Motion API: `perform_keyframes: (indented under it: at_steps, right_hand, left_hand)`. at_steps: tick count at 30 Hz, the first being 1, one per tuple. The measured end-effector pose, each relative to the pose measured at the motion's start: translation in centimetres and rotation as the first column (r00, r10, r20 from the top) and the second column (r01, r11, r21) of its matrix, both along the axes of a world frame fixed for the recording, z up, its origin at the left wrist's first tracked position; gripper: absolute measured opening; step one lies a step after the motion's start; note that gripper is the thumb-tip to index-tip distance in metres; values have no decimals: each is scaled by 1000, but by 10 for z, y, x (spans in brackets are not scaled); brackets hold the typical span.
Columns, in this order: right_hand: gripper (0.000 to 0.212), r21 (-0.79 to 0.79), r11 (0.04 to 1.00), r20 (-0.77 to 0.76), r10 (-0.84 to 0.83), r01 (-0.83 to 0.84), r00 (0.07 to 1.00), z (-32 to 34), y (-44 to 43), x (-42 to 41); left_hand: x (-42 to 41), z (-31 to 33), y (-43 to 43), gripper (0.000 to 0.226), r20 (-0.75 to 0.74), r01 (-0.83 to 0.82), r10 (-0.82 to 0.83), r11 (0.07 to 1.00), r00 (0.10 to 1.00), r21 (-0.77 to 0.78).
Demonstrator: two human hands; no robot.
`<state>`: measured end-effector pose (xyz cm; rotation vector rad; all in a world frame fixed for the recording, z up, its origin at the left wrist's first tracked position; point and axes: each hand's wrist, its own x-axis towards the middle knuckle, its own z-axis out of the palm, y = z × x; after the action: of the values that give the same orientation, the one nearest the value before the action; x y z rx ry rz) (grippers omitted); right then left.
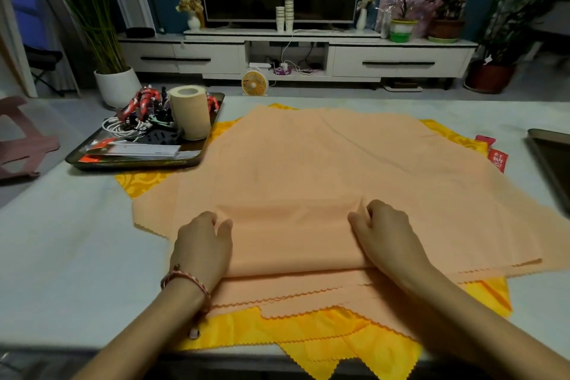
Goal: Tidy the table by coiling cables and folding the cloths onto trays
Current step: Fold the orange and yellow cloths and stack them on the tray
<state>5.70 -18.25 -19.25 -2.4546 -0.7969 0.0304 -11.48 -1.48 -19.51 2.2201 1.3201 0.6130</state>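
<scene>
Head view: the peach cloth [308, 170] lies mid-table [61, 256] over a yellow cloth [308, 330], its near edge doubled back. My left hand [200, 244] and right hand [385, 234] each pinch that fold, fingers [370, 210] curled into the fabric. I'd lift both sides evenly and carry the fold to the far edge (matching the scalloped hems), then press flat. The left tray [132, 160] holds cables [123, 128].

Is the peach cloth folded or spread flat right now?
Partly folded. The peach cloth lies mostly spread over the yellow cloth, but the left hand and right hand pinch a doubled layer near its front edge.
</scene>
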Motion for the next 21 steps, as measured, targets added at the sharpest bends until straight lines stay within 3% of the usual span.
perform_keyframes:
  at_steps: [4, 7, 9, 11, 12, 14, 17, 21]
  right_hand:
    - [36, -203, 979, 171, 3, 32, 985, 4, 5, -1]
    - [31, -328, 940, 370, 41, 89, 928, 11, 11, -6]
    - [24, -340, 940, 506, 166, 18, 847, 13, 16, -9]
    - [24, -291, 938, 573, 328, -188, 751, 12, 22, -11]
    - [21, -260, 922, 576, 386, -287, 720, 10, 24, -12]
    - [20, -223, 895, 486, 445, -386, 752, 8, 30, -12]
    - [30, -157, 912, 405, 410, -380, 817, 0, 34, 0]
    - [30, -191, 902, 347, 431, -387, 833, -1, 36, 17]
  left_hand:
    - [5, 6, -3, 24, -250, -29, 54, 994, 967, 102]
    - [8, 11, -4, 51, -373, 82, 51, 940, 926, 331]
    - [16, 13, -1, 57, -400, 273, -83, 852, 913, 447]
    - [29, 16, -2, 47, -405, 441, -276, 802, 872, 402]
    - [35, 15, -3, 45, -406, 491, -342, 796, 847, 354]
    - [43, 11, -4, 43, -447, 550, -396, 780, 802, 297]
    - [48, 9, -1, 35, -430, 563, -431, 789, 793, 247]
    - [51, 15, 7, 26, -363, 534, -446, 823, 818, 194]
